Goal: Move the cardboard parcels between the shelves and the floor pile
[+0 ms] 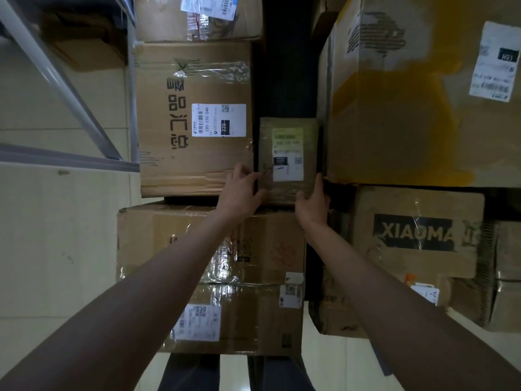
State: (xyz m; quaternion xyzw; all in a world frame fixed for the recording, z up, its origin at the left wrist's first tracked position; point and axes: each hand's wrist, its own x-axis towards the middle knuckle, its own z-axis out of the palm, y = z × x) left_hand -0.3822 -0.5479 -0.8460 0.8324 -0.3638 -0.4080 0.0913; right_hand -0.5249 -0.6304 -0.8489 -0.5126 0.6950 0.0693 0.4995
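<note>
Over the pale tiled floor point(56, 235) stood a grey metal shelf frame point(70, 88) at the left and stacks of cardboard boxes. Wedged between a large labelled box point(194, 119) and a big yellow-stained box point(408, 94) sat a small taped parcel point(287, 159). Both hands gripped its near corners: the left hand point(242, 190) curled on the left edge, the right hand point(314, 201) on the right. Beneath lay a taped carton point(211, 244) and a box printed XIAOMA point(417, 232).

Small parcel point(287, 159) wedged between two larger boxes.
The labelled box point(194, 119) stands at its left, the tall box point(408, 108) at its right; a stacked box point(211, 244) lies beneath, near the shelf frame point(64, 80).
</note>
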